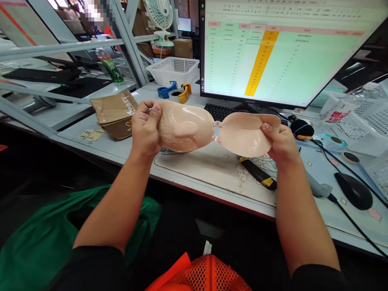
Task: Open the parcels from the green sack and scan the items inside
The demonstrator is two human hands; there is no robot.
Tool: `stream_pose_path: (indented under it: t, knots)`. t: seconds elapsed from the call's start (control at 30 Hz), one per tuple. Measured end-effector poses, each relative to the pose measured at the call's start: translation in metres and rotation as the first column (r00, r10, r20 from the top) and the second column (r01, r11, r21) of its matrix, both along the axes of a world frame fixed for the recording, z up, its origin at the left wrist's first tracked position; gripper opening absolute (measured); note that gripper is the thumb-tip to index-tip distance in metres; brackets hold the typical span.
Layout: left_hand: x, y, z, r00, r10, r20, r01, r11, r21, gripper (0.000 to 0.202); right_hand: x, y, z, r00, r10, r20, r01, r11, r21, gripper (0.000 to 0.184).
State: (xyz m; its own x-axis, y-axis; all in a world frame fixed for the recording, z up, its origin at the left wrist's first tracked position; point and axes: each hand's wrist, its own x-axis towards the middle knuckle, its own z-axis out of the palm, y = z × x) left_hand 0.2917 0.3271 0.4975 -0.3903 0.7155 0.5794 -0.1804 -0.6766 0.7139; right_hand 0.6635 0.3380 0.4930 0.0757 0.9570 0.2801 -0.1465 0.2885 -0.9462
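Observation:
A beige adhesive bra [189, 127] is stretched sideways between my two hands, above the front of the desk. My left hand [147, 125] pinches the outer edge of its left cup, which has a glossy, partly dimpled surface. At the other end, my right hand [280, 139] grips the outer edge of the right cup, thumb on the smooth face. Two small clear links join the cups in the middle. Below the right cup, a black and yellow utility knife [259, 173] lies on the patterned desk mat [200, 173].
A monitor [273, 52] with a spreadsheet stands behind a keyboard [220, 113]. Left are a brown paper package [115, 115], blue and yellow tape dispensers [183, 93] and a white basket [174, 70]. Right are a black mouse [353, 190], cables and a grey corded device [318, 186].

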Motion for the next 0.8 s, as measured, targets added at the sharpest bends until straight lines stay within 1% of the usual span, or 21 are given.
stream_pose_path:
  t: [0.17, 0.33, 0.37, 0.47, 0.57, 0.7, 0.8]
  knots:
    - [-0.009, -0.018, 0.01, 0.995, -0.096, 0.015, 0.096, 0.994, -0.046, 0.042, -0.003, -0.021, 0.011, 0.994, 0.097, 0.054, -0.099, 0.994, 0.046, 0.038]
    - [-0.011, -0.036, 0.021, 0.982, -0.183, 0.044, 0.187, 0.975, -0.121, 0.026, -0.003, -0.032, 0.014, 0.986, 0.145, 0.075, -0.151, 0.986, 0.069, 0.033]
    - [-0.01, -0.041, 0.024, 0.981, -0.19, 0.049, 0.195, 0.972, -0.133, 0.026, -0.003, -0.033, 0.015, 0.987, 0.143, 0.079, -0.149, 0.986, 0.071, 0.032]
    - [-0.005, -0.052, 0.031, 0.981, -0.187, 0.054, 0.193, 0.969, -0.155, 0.034, -0.005, -0.038, 0.017, 0.987, 0.144, 0.077, -0.15, 0.986, 0.078, 0.033]
    - [0.0, -0.059, 0.036, 0.982, -0.184, 0.039, 0.188, 0.971, -0.149, 0.037, -0.007, -0.04, 0.018, 0.983, 0.172, 0.058, -0.176, 0.981, 0.085, 0.035]
    - [0.002, -0.061, 0.038, 0.986, -0.163, 0.031, 0.166, 0.974, -0.155, 0.034, -0.007, -0.041, 0.019, 0.983, 0.173, 0.065, -0.179, 0.978, 0.105, 0.037]
    - [0.0, -0.058, 0.036, 0.991, -0.133, 0.017, 0.135, 0.978, -0.16, 0.034, -0.007, -0.041, 0.019, 0.984, 0.166, 0.065, -0.172, 0.979, 0.109, 0.037]
